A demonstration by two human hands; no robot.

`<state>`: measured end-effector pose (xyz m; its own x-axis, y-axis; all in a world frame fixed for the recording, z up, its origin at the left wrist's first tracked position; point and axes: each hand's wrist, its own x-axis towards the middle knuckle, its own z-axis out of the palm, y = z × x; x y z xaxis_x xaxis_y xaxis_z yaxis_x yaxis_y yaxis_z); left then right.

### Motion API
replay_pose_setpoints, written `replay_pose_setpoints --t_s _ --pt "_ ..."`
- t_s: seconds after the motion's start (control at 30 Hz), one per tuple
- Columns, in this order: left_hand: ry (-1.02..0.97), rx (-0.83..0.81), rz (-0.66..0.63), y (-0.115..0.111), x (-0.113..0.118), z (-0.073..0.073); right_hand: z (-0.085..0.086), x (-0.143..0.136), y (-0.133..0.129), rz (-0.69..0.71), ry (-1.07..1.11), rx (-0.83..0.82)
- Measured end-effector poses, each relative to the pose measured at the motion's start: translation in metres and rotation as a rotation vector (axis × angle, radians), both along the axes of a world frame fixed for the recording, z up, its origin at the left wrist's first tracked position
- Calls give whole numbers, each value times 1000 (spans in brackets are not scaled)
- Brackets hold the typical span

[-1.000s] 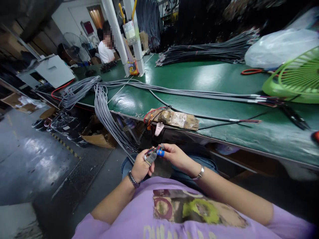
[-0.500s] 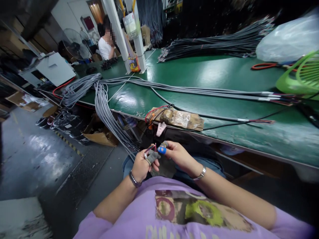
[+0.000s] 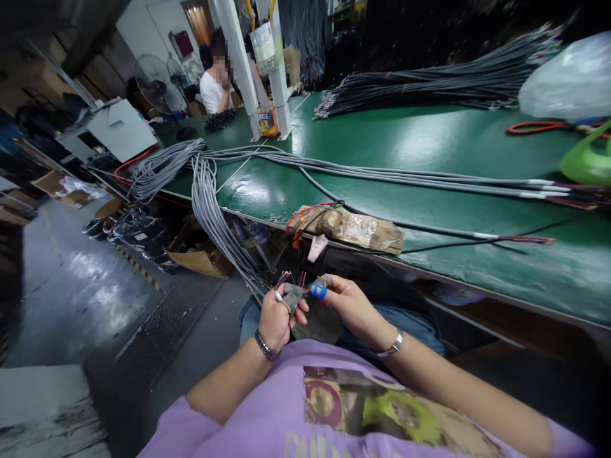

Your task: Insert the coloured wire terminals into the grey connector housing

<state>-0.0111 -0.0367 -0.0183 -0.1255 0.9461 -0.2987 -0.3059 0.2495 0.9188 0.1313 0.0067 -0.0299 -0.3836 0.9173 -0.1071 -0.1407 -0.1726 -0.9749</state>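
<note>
My left hand, with grey fingertip covers, is closed around the end of a grey cable. Thin coloured wires fan out above its fingers. Close beside it, my right hand wears a blue thumb cover and a grey finger cover. Its thumb and finger pinch one or more of the thin wires, whose tips are hidden. A bundle of grey cables hangs over the bench edge down toward my left hand. Both hands are above my lap, in front of the bench.
A wooden block with tape and wires sits on the edge of the green bench. Grey cables lie along it, with dark cable bundles behind. A person sits beyond a white post. A cardboard box stands below.
The view has shifted, so the scene sits farther right. The wires at my left hand are now split into separate groups, and my right fingers have a wire drawn sideways.
</note>
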Motion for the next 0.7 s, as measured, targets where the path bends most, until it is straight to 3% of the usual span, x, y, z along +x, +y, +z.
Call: replay_pose_setpoints --t_s 0.2,0.47,0.7 --pt "59 30 85 0 -1 -1 4 1 -4 67 -9 65" --pt "196 101 55 -5 -1 -1 22 -6 4 51 -78 96" --pt "198 108 44 -7 0 -1 19 -10 1 55 -58 40"
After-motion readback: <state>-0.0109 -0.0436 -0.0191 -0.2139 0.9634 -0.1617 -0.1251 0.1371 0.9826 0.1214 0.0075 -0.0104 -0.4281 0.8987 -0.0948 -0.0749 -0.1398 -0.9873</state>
